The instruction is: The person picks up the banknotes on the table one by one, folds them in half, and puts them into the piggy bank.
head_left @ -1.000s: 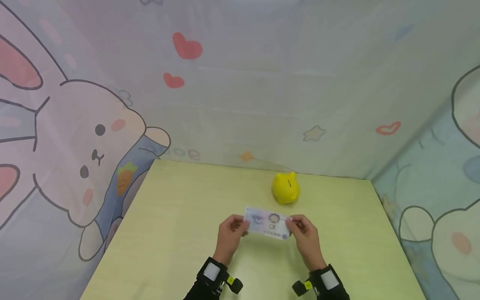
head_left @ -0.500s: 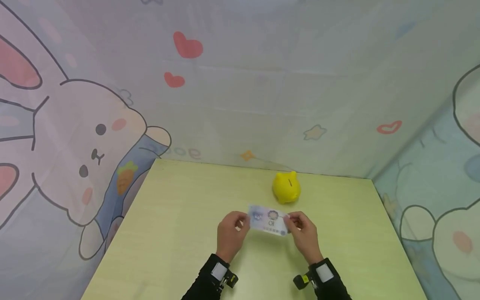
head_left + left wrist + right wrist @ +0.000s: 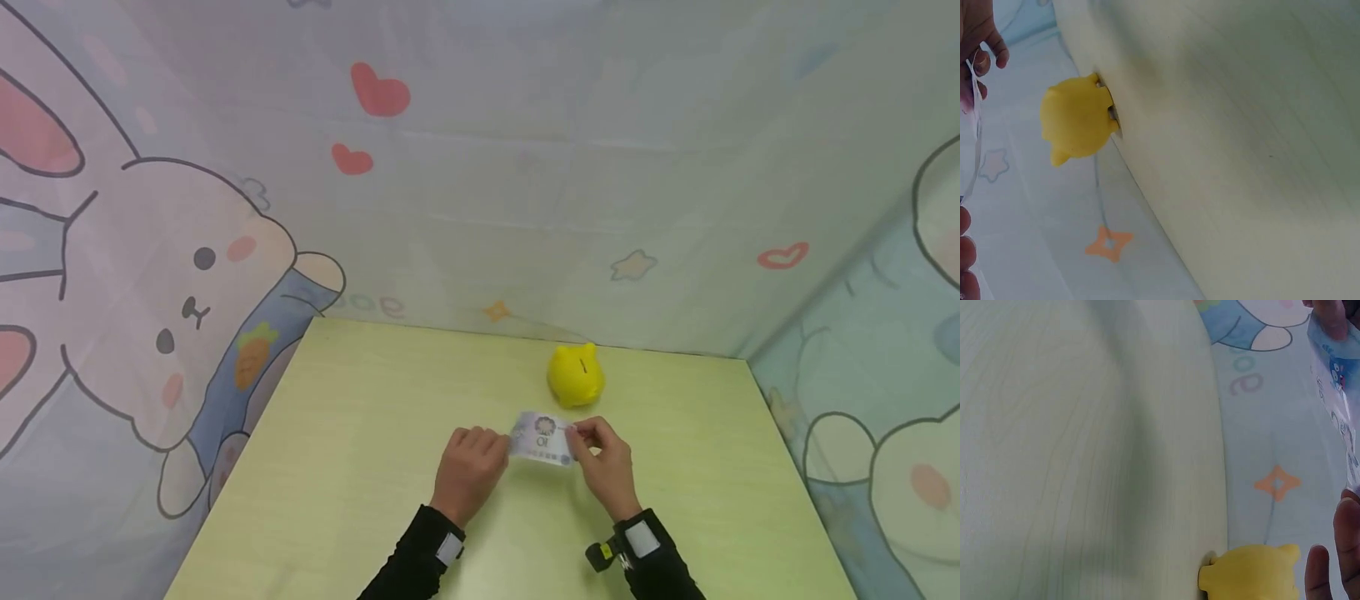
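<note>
A pale banknote (image 3: 543, 438) marked with a 10 is held above the table between both hands. My left hand (image 3: 471, 472) grips its left end, knuckles turned up, and covers part of that side. At the other end my right hand (image 3: 606, 468) pinches the note's right edge between thumb and fingers. Just beyond the note stands a yellow piggy bank (image 3: 576, 377) with a dark slot on top. The right wrist view shows the banknote (image 3: 1339, 394) bent lengthwise. In the left wrist view only its thin edge shows, beside the piggy bank (image 3: 1077, 119).
The light wooden table (image 3: 390, 392) ends at a back edge just behind the piggy bank. A printed fabric wall (image 3: 525, 183) with hearts and cartoon rabbits closes in the back and sides.
My left hand has rolled over and moved right, now covering more of the banknote's left side. Less of the note shows than before. The right hand and piggy bank stay nearly in place.
</note>
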`<state>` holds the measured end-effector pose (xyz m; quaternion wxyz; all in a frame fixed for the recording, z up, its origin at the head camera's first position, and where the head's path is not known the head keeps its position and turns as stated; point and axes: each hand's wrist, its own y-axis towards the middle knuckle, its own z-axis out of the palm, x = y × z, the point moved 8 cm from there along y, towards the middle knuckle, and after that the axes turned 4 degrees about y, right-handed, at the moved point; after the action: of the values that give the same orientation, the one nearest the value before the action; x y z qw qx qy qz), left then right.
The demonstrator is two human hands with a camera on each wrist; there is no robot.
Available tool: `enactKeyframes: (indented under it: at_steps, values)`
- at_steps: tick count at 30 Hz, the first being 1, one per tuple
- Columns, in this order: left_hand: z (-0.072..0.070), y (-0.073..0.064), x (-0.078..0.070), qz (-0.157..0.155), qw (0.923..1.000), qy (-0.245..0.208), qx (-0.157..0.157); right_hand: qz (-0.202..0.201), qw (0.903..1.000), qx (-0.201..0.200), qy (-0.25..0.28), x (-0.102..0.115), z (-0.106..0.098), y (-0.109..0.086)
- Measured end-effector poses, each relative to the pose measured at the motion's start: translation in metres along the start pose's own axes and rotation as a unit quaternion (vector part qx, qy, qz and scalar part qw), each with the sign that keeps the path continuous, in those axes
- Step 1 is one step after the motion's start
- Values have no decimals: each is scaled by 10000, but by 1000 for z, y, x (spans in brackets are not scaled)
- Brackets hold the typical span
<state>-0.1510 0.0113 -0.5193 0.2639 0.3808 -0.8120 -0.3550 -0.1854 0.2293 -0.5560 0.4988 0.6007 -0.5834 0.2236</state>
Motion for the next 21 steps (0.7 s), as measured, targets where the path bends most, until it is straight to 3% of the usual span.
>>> enactKeyframes:
  at_steps: [4,9,17,21]
  values:
    - [-2,2,-8,221,9996,131,-93,-411,9989,-59,-225,10,4,-1]
    - [-2,6,-12,143,9996,96,-209,-913,9953,-131,-302,25,12,-2]
    - [-2,11,-18,-23,9994,-66,-331,-1123,9935,-158,20,38,22,-7]
    - [-1,14,-21,-36,9997,-27,-250,-1057,9937,-49,362,40,26,-7]
